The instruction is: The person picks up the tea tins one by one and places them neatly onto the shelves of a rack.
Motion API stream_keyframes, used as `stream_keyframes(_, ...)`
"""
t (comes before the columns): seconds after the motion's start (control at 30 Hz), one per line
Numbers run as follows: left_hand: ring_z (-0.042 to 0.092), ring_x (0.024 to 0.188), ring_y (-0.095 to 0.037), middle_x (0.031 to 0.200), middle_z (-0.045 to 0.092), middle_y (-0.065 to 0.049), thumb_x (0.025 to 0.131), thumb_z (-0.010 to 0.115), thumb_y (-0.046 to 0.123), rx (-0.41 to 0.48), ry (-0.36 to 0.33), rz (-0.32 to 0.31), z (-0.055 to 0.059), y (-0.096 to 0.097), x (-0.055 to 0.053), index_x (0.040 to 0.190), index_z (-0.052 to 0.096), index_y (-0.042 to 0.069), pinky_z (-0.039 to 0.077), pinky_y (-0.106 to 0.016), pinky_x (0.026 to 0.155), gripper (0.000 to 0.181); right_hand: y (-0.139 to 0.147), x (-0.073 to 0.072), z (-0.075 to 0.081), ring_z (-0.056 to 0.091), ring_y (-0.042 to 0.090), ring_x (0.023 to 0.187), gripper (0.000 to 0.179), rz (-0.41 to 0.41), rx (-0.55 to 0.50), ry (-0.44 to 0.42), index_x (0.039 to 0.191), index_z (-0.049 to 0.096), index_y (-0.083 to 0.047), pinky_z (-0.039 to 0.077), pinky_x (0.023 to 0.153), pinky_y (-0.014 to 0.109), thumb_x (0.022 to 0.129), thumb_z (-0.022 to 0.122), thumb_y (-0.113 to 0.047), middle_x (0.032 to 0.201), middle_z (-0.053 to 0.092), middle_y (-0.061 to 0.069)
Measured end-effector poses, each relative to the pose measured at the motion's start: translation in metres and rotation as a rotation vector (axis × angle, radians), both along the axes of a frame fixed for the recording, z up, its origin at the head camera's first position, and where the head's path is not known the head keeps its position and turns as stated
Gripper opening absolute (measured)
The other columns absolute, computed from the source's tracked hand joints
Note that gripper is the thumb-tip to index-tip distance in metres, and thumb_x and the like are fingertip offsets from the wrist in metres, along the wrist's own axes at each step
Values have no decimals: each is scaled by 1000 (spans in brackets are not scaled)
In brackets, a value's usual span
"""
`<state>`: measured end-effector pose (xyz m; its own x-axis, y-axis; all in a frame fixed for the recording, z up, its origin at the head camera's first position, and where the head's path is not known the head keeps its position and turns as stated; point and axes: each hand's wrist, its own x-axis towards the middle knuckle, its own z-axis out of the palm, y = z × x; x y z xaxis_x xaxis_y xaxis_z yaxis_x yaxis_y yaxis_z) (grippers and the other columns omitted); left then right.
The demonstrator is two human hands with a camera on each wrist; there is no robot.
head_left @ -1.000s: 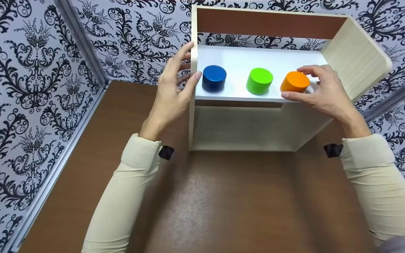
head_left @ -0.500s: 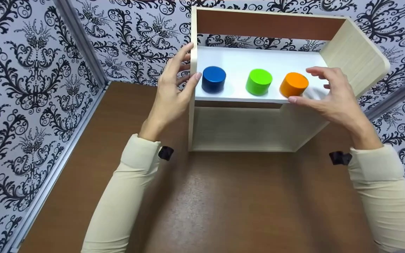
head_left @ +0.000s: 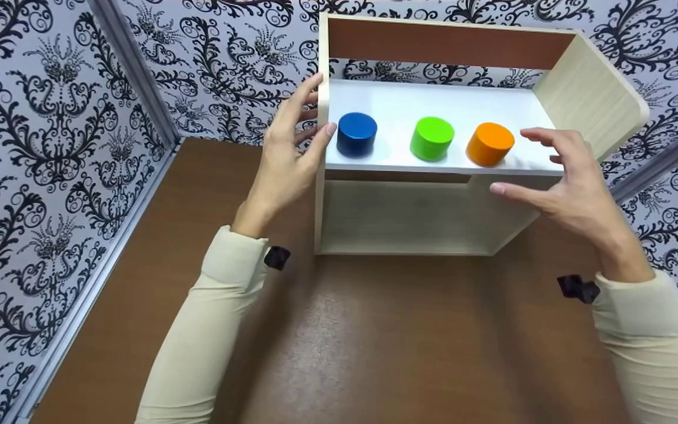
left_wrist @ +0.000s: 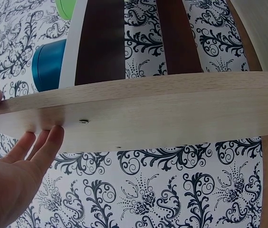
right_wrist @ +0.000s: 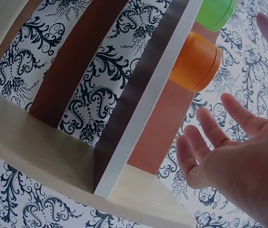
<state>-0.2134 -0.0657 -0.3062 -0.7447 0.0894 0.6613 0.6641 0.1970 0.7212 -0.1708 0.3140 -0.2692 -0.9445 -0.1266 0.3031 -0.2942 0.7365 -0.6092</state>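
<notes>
A small wooden shelf unit (head_left: 406,215) carries a row of lidded cylindrical canisters on its white upper board: a blue canister (head_left: 356,135), a green canister (head_left: 432,139) and an orange canister (head_left: 490,144). My left hand (head_left: 292,144) grips the unit's left side panel (left_wrist: 162,107), fingers on the outer face and thumb at the front edge. Just right of the orange canister, my right hand (head_left: 577,182) holds nothing, thumb and fingers spread apart. The right wrist view shows a gap between that hand and the orange canister (right_wrist: 196,64).
The unit stands on a brown wooden table (head_left: 386,330) against patterned wallpaper (head_left: 221,65). Its right side panel (head_left: 592,97) rises beside my right hand. A metal frame strip (head_left: 133,70) runs down the left corner.
My right hand has let go of the orange canister and drawn back right and toward me. The canister stays on the board. My left hand keeps its grip on the side panel.
</notes>
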Motion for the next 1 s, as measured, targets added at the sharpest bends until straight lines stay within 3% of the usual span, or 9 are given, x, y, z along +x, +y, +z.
stream_keyframes(0.1, 59, 117, -23, 133, 53, -14, 100, 61, 7, -5, 4, 5, 0, 0, 1, 153, 43, 10, 57, -32, 99, 56, 2, 6, -3, 38, 34, 129, 82, 0, -6, 16, 146, 53, -16, 32, 106, 34, 74, 93, -22, 139, 47, 15)
stream_keyframes(0.33, 58, 118, -25, 133, 52, -14, 100, 62, 6, -7, 9, 7, 0, 0, 1, 153, 42, 10, 57, -32, 99, 57, 7, 19, -9, 36, 37, 132, 84, -2, -31, 13, 145, 54, -13, 24, 118, 52, 72, 94, -18, 142, 45, 15)
stream_keyframes(0.53, 59, 117, -25, 131, 53, -14, 100, 61, 6, -4, 21, 5, 1, 1, 1, 153, 42, 8, 57, -31, 99, 57, 10, 29, -17, 39, 29, 126, 83, -2, -23, 68, 143, 57, -11, 28, 108, 27, 69, 95, -14, 139, 48, 13)
stream_keyframes(0.6, 59, 117, -26, 131, 53, -14, 100, 61, 6, -2, 20, 6, 1, 0, 1, 154, 42, 8, 57, -30, 99, 57, 10, 31, -20, 39, 25, 124, 83, -6, -17, 76, 143, 57, -12, 29, 106, 25, 69, 95, -14, 139, 48, 11)
stream_keyframes(0.83, 58, 117, -22, 133, 52, -14, 101, 61, 10, -11, 21, 18, 0, -1, 4, 154, 41, 8, 56, -31, 100, 57, 12, 40, -31, 37, 21, 126, 82, 4, -20, 109, 142, 57, -13, 26, 116, 48, 69, 95, -10, 142, 47, 13)
stream_keyframes(1.0, 57, 120, -24, 136, 52, -17, 102, 61, 15, -58, 72, 66, -3, -6, 11, 155, 39, 7, 56, -33, 99, 58, 14, 46, -41, 40, 27, 127, 78, -3, -15, 120, 142, 58, -13, 26, 118, 51, 72, 93, -11, 141, 49, 13)
